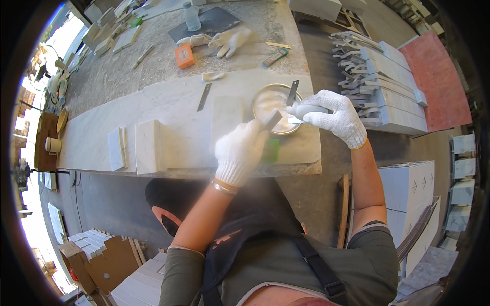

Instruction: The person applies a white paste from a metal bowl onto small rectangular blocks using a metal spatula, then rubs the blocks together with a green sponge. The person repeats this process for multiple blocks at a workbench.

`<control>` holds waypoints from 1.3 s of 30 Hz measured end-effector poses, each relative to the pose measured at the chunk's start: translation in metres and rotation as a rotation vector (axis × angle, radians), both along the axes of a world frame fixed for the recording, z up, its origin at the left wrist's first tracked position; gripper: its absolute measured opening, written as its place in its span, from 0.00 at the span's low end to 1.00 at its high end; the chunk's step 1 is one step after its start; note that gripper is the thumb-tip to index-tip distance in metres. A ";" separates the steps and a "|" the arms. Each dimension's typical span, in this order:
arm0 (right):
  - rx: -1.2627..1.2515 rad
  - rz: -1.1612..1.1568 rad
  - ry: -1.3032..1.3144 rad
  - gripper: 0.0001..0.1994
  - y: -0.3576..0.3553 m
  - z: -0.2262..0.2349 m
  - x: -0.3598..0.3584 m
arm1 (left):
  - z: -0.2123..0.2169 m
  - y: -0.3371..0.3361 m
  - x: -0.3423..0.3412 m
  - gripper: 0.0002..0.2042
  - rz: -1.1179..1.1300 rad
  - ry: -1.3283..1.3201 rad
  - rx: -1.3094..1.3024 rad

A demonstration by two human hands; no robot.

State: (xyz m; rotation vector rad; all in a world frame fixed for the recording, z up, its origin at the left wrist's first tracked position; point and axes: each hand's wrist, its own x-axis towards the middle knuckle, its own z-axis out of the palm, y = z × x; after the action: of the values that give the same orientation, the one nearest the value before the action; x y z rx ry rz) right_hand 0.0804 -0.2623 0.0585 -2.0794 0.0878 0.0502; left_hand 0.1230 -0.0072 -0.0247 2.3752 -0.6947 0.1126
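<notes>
A small orange box point(184, 56) lies on the surface near its far middle. A clear plastic bottle point(192, 17) stands further back on a dark slab. Brown cardboard cartons point(97, 257) sit on the floor at lower left, holding stacked white pieces. No screens or signs show.

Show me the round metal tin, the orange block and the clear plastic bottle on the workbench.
round metal tin point(261, 97): head view, on its left rim.
orange block point(184, 56): head view, middle of its top face.
clear plastic bottle point(192, 18): head view, middle of its body.
</notes>
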 end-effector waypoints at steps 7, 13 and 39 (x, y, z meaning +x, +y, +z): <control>-0.023 -0.005 -0.009 0.12 0.001 0.000 0.000 | 0.001 0.000 0.000 0.13 -0.002 0.009 -0.004; -0.010 0.003 -0.016 0.12 0.000 -0.001 0.000 | 0.002 0.000 0.000 0.13 0.000 0.019 -0.002; 0.206 -0.022 -0.189 0.15 -0.018 -0.101 0.143 | 0.001 0.000 0.001 0.09 -0.004 -0.037 -0.047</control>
State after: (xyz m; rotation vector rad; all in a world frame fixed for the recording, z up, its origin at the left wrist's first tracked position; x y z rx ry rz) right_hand 0.2236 -0.2804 -0.0424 -1.8679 -0.0100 -0.1451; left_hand 0.1239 -0.0070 -0.0241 2.3322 -0.7063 0.1700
